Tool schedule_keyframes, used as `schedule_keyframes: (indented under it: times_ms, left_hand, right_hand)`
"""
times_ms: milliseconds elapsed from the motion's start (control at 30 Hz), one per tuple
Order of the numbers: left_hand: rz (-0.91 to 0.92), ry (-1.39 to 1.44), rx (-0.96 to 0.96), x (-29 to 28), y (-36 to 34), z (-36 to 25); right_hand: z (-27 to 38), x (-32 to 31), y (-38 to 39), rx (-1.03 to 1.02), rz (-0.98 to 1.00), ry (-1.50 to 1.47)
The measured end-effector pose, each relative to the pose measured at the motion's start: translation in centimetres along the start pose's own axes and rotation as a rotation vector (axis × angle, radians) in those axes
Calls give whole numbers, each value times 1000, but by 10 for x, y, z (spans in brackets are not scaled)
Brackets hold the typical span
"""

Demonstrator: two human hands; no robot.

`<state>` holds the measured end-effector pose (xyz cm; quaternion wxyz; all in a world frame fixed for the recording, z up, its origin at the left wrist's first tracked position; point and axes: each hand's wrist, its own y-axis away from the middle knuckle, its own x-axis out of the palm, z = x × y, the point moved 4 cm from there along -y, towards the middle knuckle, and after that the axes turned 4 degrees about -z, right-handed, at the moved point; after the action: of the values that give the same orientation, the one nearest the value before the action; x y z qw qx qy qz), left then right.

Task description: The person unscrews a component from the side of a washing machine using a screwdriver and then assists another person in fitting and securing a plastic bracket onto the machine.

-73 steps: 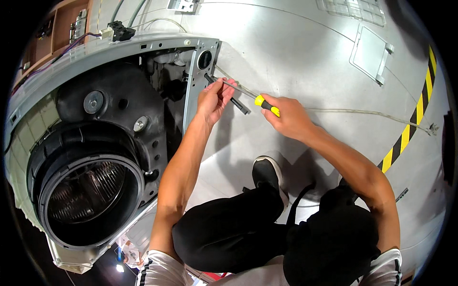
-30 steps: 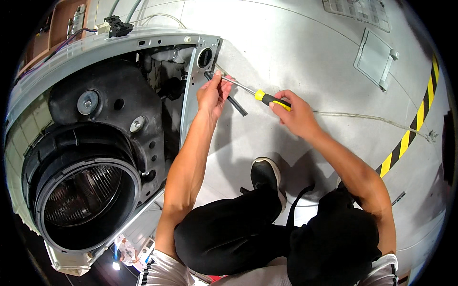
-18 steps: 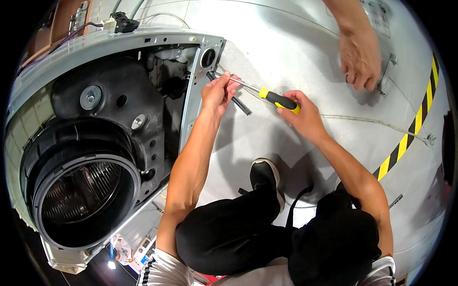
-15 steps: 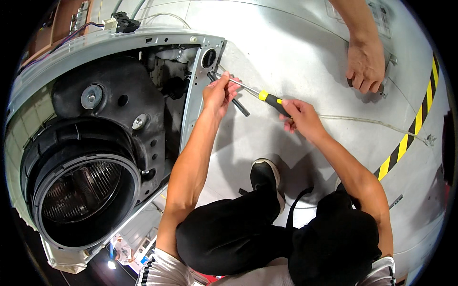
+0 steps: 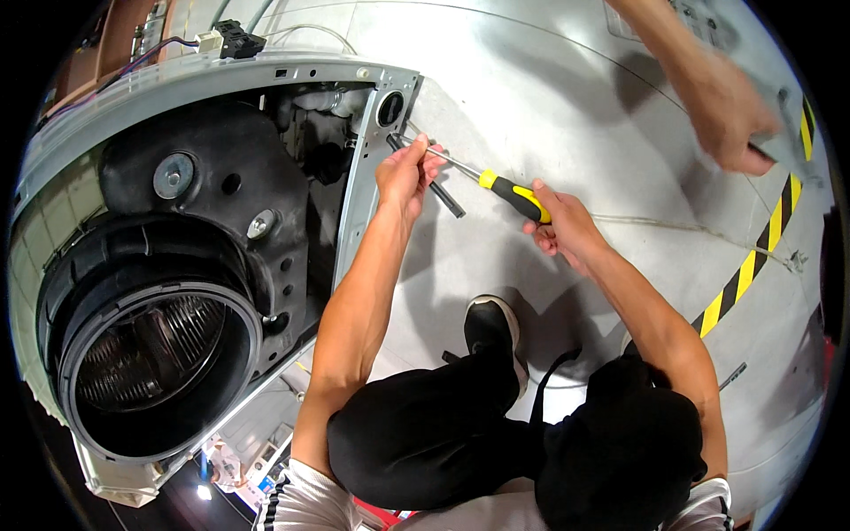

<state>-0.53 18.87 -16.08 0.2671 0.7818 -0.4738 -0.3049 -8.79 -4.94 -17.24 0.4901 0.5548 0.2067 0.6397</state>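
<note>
A screwdriver (image 5: 513, 196) with a yellow-and-black handle points at the front edge of an opened washing machine (image 5: 352, 190), just below a round black fitting (image 5: 390, 109). The thumb and fingers of my right hand (image 5: 567, 228) close on the end of its handle. Near the tip, my left hand (image 5: 405, 180) pinches the metal shaft, its other fingers partly spread. A thin black tube-like piece (image 5: 447, 200) runs behind that hand from the panel's edge; whether my fingers also touch it I cannot tell. The screwdriver's very tip is hidden from me.
Inside the machine sits a round door opening with a dark rubber rim (image 5: 249, 380). At upper right is another person's hand (image 5: 730, 119), blurred, with a dark object. A pale cable (image 5: 660, 221) and yellow-black tape (image 5: 745, 274) lie on the floor (image 5: 522, 97).
My right hand has shifted slightly back on the handle, and more of the handle's yellow shows. My left hand stays put. The other person's hand has swung right, carrying a dark object.
</note>
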Motion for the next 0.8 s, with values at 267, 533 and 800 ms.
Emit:
schedule_keyframes:
  times_ms: [267, 533, 800]
  left_hand:
    - [38, -13, -15, 0, 2, 2]
    - [152, 24, -39, 6, 4, -1]
    - [119, 132, -5, 6, 9, -1]
  right_hand:
    - [-4, 1, -5, -219, -20, 286]
    - [3, 13, 6, -692, -360, 471]
    - [-9, 8, 13, 227, 150, -180]
